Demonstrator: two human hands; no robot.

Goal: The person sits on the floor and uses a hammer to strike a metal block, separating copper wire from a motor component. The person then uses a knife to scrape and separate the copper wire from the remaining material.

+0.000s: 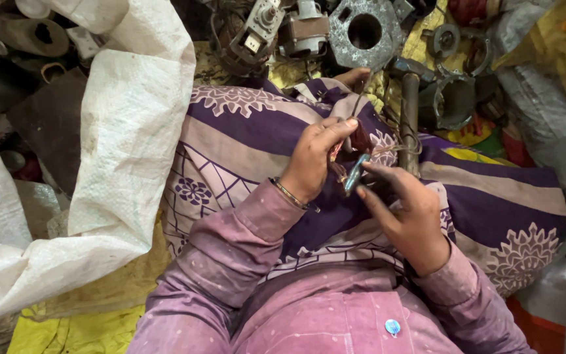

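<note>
while seated | left hand [312,157] pinches wire bundle [360,141] | right hand [411,213] grips cutter [354,173]

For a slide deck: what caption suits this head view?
Left hand pinches reddish wire while right hand works a small tool.

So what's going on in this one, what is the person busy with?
A person sits with a purple patterned cloth over the lap. The left hand pinches a small bundle of reddish copper-coloured wire between thumb and fingers. The right hand holds a small blue-grey tool against the bundle; what kind of tool cannot be told. Ahead lie a hammer, motor parts and metal scrap. A white woven sack lies at the left.
</note>
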